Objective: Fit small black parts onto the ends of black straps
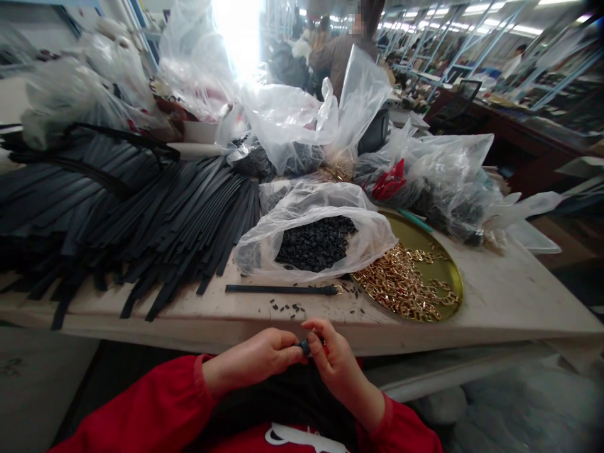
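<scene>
In front of the table's near edge, my left hand (262, 357) is closed with thumb and fingers pinching a black strap (306, 347). My right hand (336, 358) pinches the same strap end from the other side, with the forefinger raised and bent. Only a short, folded-looking piece of the strap shows between the hands; the rest is hidden. On the table just beyond lies a finished-looking black strap (278, 289) with a gold buckle (338, 290) at its right end. Small black bits (287, 307) are scattered nearby.
An open plastic bag (255, 251) holds many small black loops (314, 244). Right of it, a round gold tray (450, 277) carries a heap of gold buckles (401, 283). Black strips (189, 220) pile up on the left. More plastic bags (438, 170) line the back; a person (335, 60) is beyond.
</scene>
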Available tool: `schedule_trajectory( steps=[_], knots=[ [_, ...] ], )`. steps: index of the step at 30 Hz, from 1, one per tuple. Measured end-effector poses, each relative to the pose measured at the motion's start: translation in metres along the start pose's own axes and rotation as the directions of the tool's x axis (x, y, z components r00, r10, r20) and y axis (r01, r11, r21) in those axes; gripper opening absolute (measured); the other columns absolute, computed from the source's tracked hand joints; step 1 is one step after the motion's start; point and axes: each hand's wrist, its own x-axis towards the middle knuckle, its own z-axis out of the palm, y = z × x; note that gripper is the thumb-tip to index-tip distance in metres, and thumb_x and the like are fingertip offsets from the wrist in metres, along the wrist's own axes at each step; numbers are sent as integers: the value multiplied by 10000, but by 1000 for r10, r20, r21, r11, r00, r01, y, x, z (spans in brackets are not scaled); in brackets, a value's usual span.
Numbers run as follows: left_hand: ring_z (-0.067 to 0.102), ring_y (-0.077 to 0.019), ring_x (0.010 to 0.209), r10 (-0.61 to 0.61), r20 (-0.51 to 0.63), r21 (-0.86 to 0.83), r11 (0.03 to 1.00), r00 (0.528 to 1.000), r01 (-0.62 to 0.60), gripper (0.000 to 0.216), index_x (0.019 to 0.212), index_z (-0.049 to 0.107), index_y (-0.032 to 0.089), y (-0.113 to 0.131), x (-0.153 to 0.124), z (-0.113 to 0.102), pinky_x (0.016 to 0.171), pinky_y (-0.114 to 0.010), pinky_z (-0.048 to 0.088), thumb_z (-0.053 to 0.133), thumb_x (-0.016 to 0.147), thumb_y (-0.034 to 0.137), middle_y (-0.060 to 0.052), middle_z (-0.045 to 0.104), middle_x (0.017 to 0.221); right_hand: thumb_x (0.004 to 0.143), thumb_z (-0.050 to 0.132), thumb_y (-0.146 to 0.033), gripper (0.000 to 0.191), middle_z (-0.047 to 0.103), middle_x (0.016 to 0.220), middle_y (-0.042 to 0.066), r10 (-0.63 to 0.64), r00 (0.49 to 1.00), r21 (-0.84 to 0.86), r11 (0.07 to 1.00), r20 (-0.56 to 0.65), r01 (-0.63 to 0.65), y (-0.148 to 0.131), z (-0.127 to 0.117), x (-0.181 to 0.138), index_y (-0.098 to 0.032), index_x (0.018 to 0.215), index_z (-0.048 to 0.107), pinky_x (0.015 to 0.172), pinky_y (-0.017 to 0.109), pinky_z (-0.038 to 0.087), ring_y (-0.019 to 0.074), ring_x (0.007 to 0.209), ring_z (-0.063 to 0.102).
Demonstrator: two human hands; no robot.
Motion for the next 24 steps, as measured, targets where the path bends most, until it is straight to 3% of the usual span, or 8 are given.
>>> schedule_trajectory(
  steps=[4,8,11,15,21,24],
  knots=[
    [320,-85,558,52,-12,-3,999,999,-52,352,744,534,119,3,-3,4,487,-207,247,379,820,426,38,367,609,880,376,-237,167,561,687,-10,-85,996,2,996,24,85,-7,-1,-6,-191,1016,462,557,179,412,80,610,548],
    [356,-87,524,61,19,66,996,998,-62,351,705,492,145,2,-4,5,481,-211,258,329,848,421,39,409,584,892,350,-272,209,540,687,-8,-51,997,68,997,54,47,-7,-2,-10,-182,1056,443,557,191,414,88,611,539],
    [435,-109,559,98,-92,263,962,991,-71,314,677,495,156,0,-4,2,527,-227,283,318,858,343,13,498,616,876,383,-346,269,533,695,-5,44,996,-31,999,81,-41,-7,-7,-6,-167,1072,432,545,214,388,100,591,511],
    [509,-165,644,118,-231,492,870,966,11,315,730,562,160,2,-2,-3,570,-260,292,329,854,333,-46,589,713,874,374,-320,183,539,721,11,93,993,-178,981,76,-78,-9,-19,2,-167,911,466,570,229,373,115,629,506],
    [525,-139,591,8,-125,383,923,992,41,285,720,555,157,9,-2,-1,528,-224,312,347,844,307,-35,602,680,873,366,-262,129,547,688,19,-50,998,-296,953,34,58,2,-17,1,-168,857,453,559,235,366,130,623,514],
    [520,-145,594,-10,-146,454,888,989,76,281,711,564,142,9,3,2,530,-232,311,363,848,283,-49,607,686,875,362,-253,119,548,702,21,-94,994,-304,947,45,104,9,-11,-1,-170,858,445,571,238,374,130,633,514]
  ],
)
